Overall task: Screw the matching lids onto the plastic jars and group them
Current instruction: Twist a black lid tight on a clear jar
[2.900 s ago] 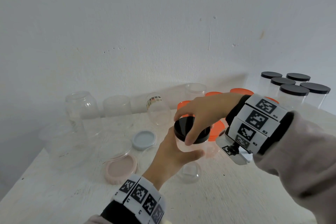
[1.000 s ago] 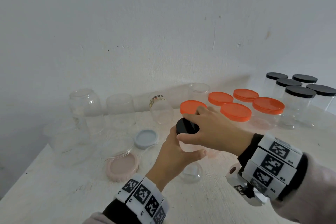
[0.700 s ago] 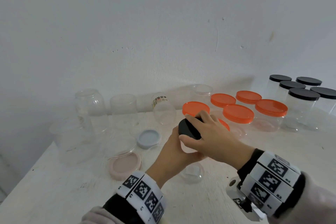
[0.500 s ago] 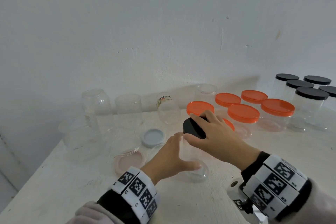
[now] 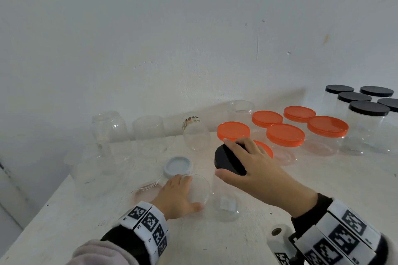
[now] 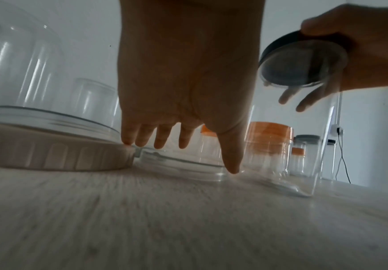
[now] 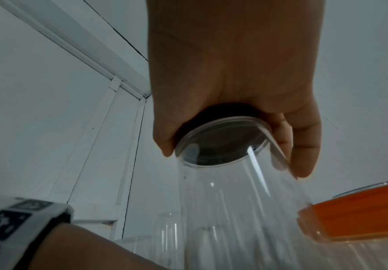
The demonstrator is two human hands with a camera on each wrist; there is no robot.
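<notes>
A clear plastic jar [image 5: 225, 200] stands on the white table near its middle, with a black lid [image 5: 230, 161] on its mouth. My right hand [image 5: 221, 157] grips that lid from above, thumb on the near rim and fingers over the far rim. The right wrist view shows the black lid [image 7: 220, 142] sitting tilted on the jar [image 7: 234, 210]. My left hand [image 5: 185, 193] is off the jar, to its left. It lies with straight, spread fingers over a low clear lid [image 5: 199, 187] on the table. In the left wrist view its fingertips [image 6: 156, 144] point down at that lid.
Orange-lidded jars [image 5: 285, 134] stand grouped behind the right hand, black-lidded jars [image 5: 369, 109] at the far right. Several open clear jars [image 5: 148, 131] line the wall at the left. A grey-blue lid [image 5: 177, 165] and a pink lid [image 5: 146, 193] lie near the left hand.
My left hand has let go of the jar's side and dropped left onto the low clear lid. The right hand keeps its hold on the black lid.
</notes>
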